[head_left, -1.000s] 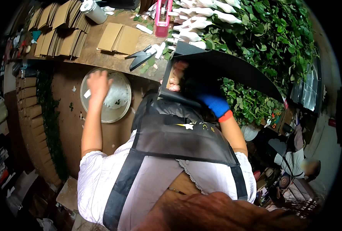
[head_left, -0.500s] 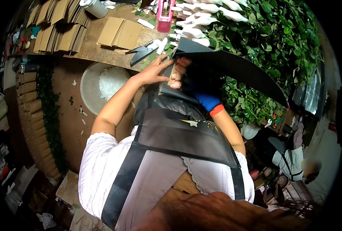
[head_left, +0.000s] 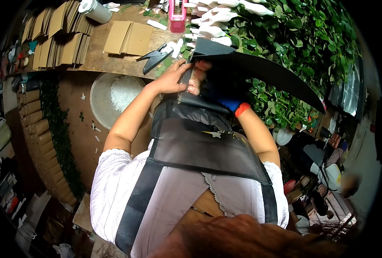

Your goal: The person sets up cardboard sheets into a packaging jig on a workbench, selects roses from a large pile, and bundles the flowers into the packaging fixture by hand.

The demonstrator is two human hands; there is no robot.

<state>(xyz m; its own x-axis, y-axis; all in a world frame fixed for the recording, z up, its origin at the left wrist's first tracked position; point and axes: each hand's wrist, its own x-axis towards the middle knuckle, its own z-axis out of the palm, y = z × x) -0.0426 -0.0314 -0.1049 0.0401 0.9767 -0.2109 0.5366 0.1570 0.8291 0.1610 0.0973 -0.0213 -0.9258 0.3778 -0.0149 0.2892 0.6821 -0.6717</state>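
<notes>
My left hand [head_left: 173, 78] is bare, its fingers spread against the left edge of a dark corrugated wrapper [head_left: 259, 69]. Inside that edge, pink roses [head_left: 196, 79] sit in a row beside a strip of brown card. My right hand [head_left: 227, 102], in a blue glove with a red cuff, reaches inside the wrapper; its fingers are lost in the dark there. Near the wrapper's upper left, black-handled scissors [head_left: 153, 59] lie on the wooden table [head_left: 113, 64].
Cardboard pieces [head_left: 128, 38], a white bottle [head_left: 94, 10] and a pink tape dispenser [head_left: 177, 17] are on the table. White-netted blooms [head_left: 216, 17] and leafy stems [head_left: 302, 38] fill the right. Below left is a round bin [head_left: 99, 101]. A person [head_left: 330, 176] is at far right.
My left hand has moved from over the round bin to the wrapper's left edge. My right hand has shifted slightly up and left, deeper into the wrapper's shadow.
</notes>
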